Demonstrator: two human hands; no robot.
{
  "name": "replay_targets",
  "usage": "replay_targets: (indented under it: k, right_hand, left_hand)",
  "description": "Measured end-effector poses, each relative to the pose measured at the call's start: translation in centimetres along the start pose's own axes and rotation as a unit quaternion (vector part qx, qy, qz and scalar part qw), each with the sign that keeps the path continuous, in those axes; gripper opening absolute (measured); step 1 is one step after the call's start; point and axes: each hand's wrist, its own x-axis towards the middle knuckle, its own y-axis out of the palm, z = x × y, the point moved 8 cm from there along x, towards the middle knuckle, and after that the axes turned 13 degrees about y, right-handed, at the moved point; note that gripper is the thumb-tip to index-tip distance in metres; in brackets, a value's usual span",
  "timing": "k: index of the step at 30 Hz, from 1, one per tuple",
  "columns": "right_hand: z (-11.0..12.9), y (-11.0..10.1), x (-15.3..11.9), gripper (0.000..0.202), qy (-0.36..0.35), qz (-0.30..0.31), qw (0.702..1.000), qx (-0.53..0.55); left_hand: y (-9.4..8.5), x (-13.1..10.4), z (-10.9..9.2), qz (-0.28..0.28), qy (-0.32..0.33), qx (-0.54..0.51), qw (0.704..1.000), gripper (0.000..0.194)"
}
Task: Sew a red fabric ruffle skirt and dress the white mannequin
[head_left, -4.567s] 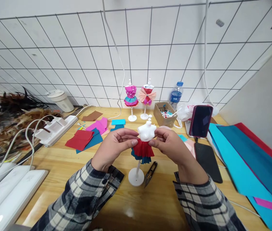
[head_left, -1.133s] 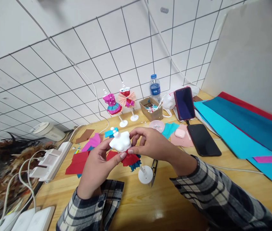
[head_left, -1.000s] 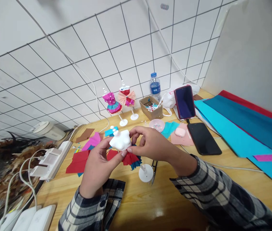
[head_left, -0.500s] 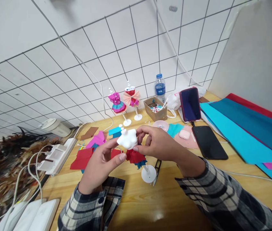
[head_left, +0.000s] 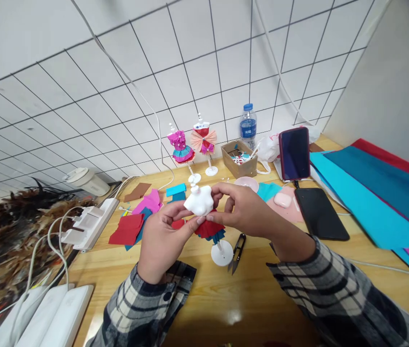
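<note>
A small white dress-form mannequin point(head_left: 199, 201) leans between my hands, dressed at the waist in a red crepe-paper skirt point(head_left: 209, 227) with a blue layer under it. My left hand point(head_left: 166, 236) grips its left side, the thumb pressed at the front of the waist. From the other side my right hand point(head_left: 250, 212) pinches the waist, its thumb tip close to the left one. Fingers behind the torso are hidden. The form's round white base point(head_left: 222, 253) is tilted toward me near the tabletop. Beside that base lie black thread snips point(head_left: 238, 253).
Two dressed mannequins point(head_left: 183, 149) stand by the tiled wall, next to a cardboard box point(head_left: 240, 166) and water bottle point(head_left: 248, 126). Red paper pieces point(head_left: 127, 229) lie left. Phones point(head_left: 320, 214) and large blue sheets point(head_left: 374, 202) occupy the right; a power strip point(head_left: 96, 224) borders the left.
My left thumb has moved inward to the front of the waist, close to the right thumb. The mannequin has tilted slightly, and the camera view has shifted a little.
</note>
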Motion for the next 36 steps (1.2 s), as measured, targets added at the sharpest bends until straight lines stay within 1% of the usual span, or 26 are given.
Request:
replay_targets:
  k: [3,5,8,10,13,16,17,19,20,21,24,27,30,33,36]
  right_hand:
    - [-0.7,-0.1,0.3,0.046,0.03,0.023,0.999,0.018]
    - [-0.8,-0.5,0.3,0.05,0.039,0.025,0.999,0.018]
    - [-0.8,-1.2,0.3,0.05,0.028,-0.013,0.999,-0.029]
    - [-1.3,-1.2,0.4,0.047,0.041,-0.027,0.996,-0.073]
    - [-2.7,0.4,0.5,0.046,0.077,0.007,0.987,-0.143]
    - [-3.2,3.2,0.4,0.054,0.06,0.067,0.978,-0.189]
    - [-3.1,4.3,0.2,0.05,0.05,0.096,0.976,-0.188]
    - [-2.7,6.2,-0.2,0.031,0.029,0.147,0.972,-0.179]
    - [-2.3,6.9,-0.4,0.024,0.016,0.16,0.971,-0.177]
    - [-1.9,7.3,-0.5,0.022,0.002,0.161,0.971,-0.178]
    - [-0.9,7.8,-0.9,0.02,-0.025,0.159,0.973,-0.164]
    - [-0.7,8.1,-1.3,0.017,-0.017,0.197,0.973,-0.121]
    - [-0.9,8.4,-1.7,0.019,-0.001,0.233,0.969,-0.088]
    - [-1.2,8.4,-1.8,0.021,0.024,0.253,0.966,-0.05]
    - [-1.3,8.4,-1.9,0.021,0.036,0.264,0.963,-0.037]
  left_hand:
    - [0.6,0.4,0.2,0.002,0.002,-0.035,0.999,0.03]
    - [0.7,0.8,0.6,-0.012,0.015,-0.07,0.997,0.03]
    - [0.5,1.4,2.0,-0.045,0.007,-0.148,0.988,0.035]
    - [-0.1,1.6,3.1,-0.073,-0.005,-0.196,0.978,0.041]
    - [-1.4,1.5,4.0,-0.125,-0.015,-0.242,0.962,0.052]
    - [-2.4,1.2,3.7,-0.158,-0.014,-0.272,0.949,0.067]
    - [-2.8,1.1,3.4,-0.169,-0.008,-0.274,0.947,0.072]
    - [-3.6,0.7,2.8,-0.194,0.013,-0.274,0.942,0.075]
    - [-3.9,0.6,2.5,-0.199,0.022,-0.278,0.939,0.075]
    - [-4.1,0.4,2.3,-0.197,0.027,-0.288,0.937,0.074]
    - [-4.7,0.0,1.9,-0.177,0.031,-0.322,0.93,0.073]
    - [-5.2,-0.4,1.5,-0.169,0.033,-0.339,0.925,0.068]
    - [-5.1,-0.5,1.3,-0.153,0.027,-0.36,0.92,0.061]
    - [-5.4,-0.5,1.4,-0.169,0.04,-0.36,0.917,0.059]
    - [-5.8,-0.4,1.8,-0.188,0.058,-0.334,0.922,0.058]
